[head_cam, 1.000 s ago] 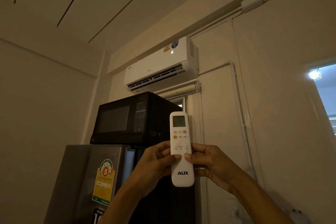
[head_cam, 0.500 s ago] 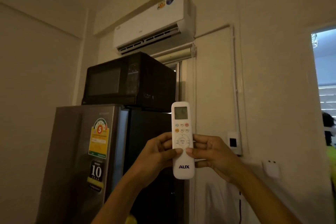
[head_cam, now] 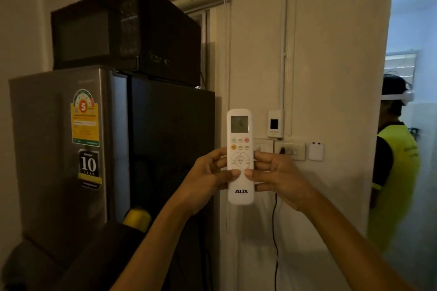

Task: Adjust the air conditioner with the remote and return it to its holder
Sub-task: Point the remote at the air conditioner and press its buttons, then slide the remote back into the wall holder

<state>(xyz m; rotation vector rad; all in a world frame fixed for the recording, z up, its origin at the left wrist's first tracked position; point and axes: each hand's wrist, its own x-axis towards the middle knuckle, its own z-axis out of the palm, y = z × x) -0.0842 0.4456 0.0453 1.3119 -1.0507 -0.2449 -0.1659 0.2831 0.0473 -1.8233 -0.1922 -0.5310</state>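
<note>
Both hands, left hand and right hand, pinch slim white plastic AUX remote mid-body, fingers closed on its edges, thumbs on its face, beside grey fridge; likely light, rigid, smooth; grip by sides.

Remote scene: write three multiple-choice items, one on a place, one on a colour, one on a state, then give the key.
1. Where does the microwave stand?
A. on the fridge
B. on the floor
C. on a chair

2. What colour is the remote?
A. black
B. white
C. red

3. How is the remote held?
A. lying flat on a table
B. by the left hand alone
C. upright in both hands, the right hand too

Key: 1 A, it sits on the fridge top; 2 B, white casing marked AUX; 3 C, both thumbs press its face.
</note>
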